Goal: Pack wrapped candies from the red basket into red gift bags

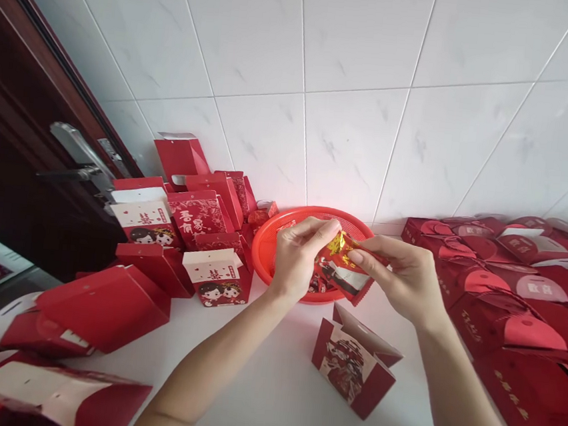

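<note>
at the near left, red boxes (pixel 104 303) on a white tabletop (pixel 273 373), some with flaps raised, some with pale printed fronts. near and just right of the middle, a dark red box (pixel 349 370), upright with flaps raised, a picture of figures on its front. a little farther, above this box in view, a small packet (pixel 347 262): glossy, red, slightly creased, with shiny gold lettering toward its far left part, dark and pale grey-white patches below, a zigzag edge at the near right. held up between both hands. pinched at its far left corner by thumb and fingers of the left hand (pixel 299 251); gripped at the right by the right hand (pixel 403 278), thumb pressed across its front. behind, a round orange-red basket (pixel 259 247) with small wrapped pieces inside. off to the right, rows of corded red gift boxes (pixel 481 352). farthest, a pale tiled wall (pixel 351 139).
</note>
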Demonstrator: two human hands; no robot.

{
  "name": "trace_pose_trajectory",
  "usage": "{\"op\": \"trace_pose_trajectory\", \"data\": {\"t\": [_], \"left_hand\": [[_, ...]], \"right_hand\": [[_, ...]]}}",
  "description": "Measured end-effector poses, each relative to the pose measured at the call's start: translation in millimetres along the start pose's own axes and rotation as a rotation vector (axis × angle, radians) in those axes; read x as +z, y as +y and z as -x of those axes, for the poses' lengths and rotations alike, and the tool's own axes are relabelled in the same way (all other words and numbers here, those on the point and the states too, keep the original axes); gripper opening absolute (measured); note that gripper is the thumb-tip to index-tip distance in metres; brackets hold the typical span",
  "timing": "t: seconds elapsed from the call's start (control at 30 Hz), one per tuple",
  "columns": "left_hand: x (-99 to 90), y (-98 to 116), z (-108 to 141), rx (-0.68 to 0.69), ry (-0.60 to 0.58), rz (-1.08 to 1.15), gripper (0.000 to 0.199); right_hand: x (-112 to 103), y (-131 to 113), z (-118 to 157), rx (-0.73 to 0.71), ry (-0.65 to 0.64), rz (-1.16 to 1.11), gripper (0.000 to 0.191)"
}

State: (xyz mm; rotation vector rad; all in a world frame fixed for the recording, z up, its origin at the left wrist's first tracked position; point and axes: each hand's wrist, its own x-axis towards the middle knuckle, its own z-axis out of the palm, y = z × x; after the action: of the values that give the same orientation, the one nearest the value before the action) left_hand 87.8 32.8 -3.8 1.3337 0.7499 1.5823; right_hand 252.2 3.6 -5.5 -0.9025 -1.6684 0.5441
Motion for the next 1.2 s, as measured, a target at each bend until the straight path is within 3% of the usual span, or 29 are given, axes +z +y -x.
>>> {"op": "trace_pose_trajectory", "data": {"t": [0.2, 0.47, 0.57, 0.63, 0.73, 0.83, 0.9, 0.97, 1.03, 1.13, 1.2], "left_hand": [[7.1, -0.9, -0.6, 0.105, 0.074, -0.020, 0.027], [-9.1, 0.5, -5.3, 0.027, -0.140, -0.094, 0.039], [-16.2, 4.2, -3.8, 0.048, -0.151, -0.140, 0.032], [-20.7, 9.0, -5.1, 0.083, -0.165, -0.183, 0.028], [-25.8, 17.5, -8.4, 0.150, -0.281, -0.311, 0.021], [-27.3, 21.9, -7.1, 0.234, -0.401, -0.434, 0.015], [-28.2, 21.7, -1.7, 0.267, -0.422, -0.438, 0.014], [-31.8, 21.3, 7.1, 0.290, -0.402, -0.391, 0.019], [-38.9, 21.9, 18.0, 0.305, -0.425, -0.379, 0.022], [-49.8, 21.4, 35.5, 0.228, -0.657, -0.503, 0.011], [-52.0, 15.5, 46.2, 0.119, -0.760, -0.579, 0.014]], "right_hand": [[10.0, -3.3, 2.5, 0.009, 0.172, -0.105, 0.023], [9.5, -0.3, -2.2, -0.001, 0.475, -0.152, 0.020], [4.4, 2.8, -3.4, 0.016, 0.403, -0.194, 0.019], [-2.5, 4.3, -3.5, 0.062, 0.226, -0.268, 0.019], [-15.6, 2.6, -2.8, 0.114, -0.012, -0.303, 0.021], [-26.3, -5.2, -0.6, 0.099, -0.109, -0.177, 0.034], [-31.3, -12.0, 1.6, 0.078, -0.172, -0.054, 0.032], [-35.9, -17.7, 4.1, 0.054, -0.178, 0.035, 0.026], [-40.8, -21.2, 6.4, 0.036, -0.090, 0.037, 0.022], [-47.8, -22.1, 8.7, 0.019, 0.102, -0.081, 0.014], [-50.8, -21.2, 9.4, 0.020, 0.138, -0.187, 0.010]]}}
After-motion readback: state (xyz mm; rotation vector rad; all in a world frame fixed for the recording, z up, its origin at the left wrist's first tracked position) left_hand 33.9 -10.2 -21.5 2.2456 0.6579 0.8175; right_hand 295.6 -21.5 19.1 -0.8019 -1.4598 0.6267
